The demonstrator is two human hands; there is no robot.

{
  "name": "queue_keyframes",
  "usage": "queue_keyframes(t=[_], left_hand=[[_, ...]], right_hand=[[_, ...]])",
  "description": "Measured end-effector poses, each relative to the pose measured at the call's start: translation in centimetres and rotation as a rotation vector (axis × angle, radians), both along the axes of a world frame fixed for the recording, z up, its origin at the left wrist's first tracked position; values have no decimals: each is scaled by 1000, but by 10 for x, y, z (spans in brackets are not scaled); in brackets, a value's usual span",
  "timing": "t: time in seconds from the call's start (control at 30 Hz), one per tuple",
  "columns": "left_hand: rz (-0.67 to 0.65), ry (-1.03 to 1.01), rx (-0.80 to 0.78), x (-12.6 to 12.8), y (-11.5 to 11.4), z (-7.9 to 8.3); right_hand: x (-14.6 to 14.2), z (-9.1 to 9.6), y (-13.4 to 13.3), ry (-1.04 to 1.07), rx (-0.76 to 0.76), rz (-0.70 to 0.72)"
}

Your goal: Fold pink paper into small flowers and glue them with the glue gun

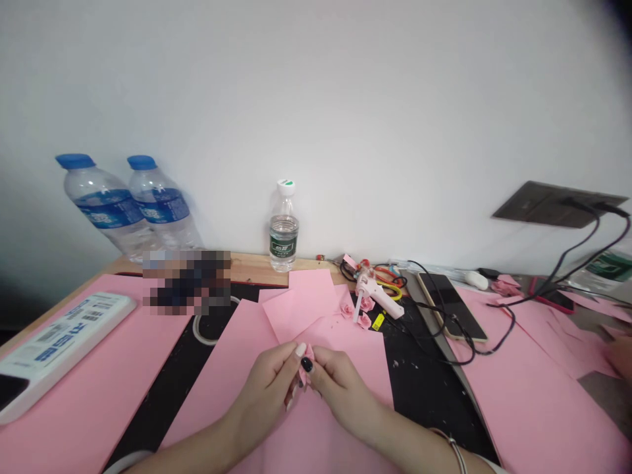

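Between my fingertips is a small folded piece of pink paper (pixel 305 376), partly hidden by both thumbs. My left hand (pixel 274 378) pinches it from the left side. My right hand (pixel 340 382) is closed on it from the right, its dark-nailed thumb lying across the paper. Both hands are just above a large pink sheet (pixel 365 359). Beyond them lie smaller pink paper squares (pixel 301 303). Several pink paper roses (pixel 364 320) rest beside a white glue gun (pixel 378 296) to the right.
A small water bottle (pixel 284 230) stands by the wall; two larger bottles (pixel 111 207) lean at the left. A long white box (pixel 69 349) lies on pink paper. At the right are a phone (pixel 451 306), black cables (pixel 447 359) and another person's hand (pixel 619 355) at the edge.
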State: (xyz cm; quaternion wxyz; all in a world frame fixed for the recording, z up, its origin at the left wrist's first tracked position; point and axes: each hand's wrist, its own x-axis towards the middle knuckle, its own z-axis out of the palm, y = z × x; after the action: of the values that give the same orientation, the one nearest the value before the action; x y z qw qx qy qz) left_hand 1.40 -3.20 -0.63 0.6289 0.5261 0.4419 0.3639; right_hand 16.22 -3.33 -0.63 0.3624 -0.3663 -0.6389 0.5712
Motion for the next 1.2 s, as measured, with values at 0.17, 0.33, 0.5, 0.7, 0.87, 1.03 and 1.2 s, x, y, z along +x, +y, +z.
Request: queue_keyframes(t=[0.17,0.33,0.5,0.7,0.87,1.03,1.2], left_hand=[[5,22,4,0,-1,0],[-25,21,48,-1,-2,-1],[-5,-9,62,2,-5,-1],[6,-102,25,6,-7,-7],[-33,-41,14,9,-8,-7],[16,-13,6,10,-10,-4],[71,14,77,10,-11,-1]], right_hand=[[2,-3,-1,-214,129,-164],[-1,7,-3,-19,121,29],[-2,6,-4,83,56,25],[-3,-1,-6,62,11,-14],[-4,1,-6,45,-6,-37],[-7,3,-8,111,4,-76],[-7,0,-9,13,84,-185]])
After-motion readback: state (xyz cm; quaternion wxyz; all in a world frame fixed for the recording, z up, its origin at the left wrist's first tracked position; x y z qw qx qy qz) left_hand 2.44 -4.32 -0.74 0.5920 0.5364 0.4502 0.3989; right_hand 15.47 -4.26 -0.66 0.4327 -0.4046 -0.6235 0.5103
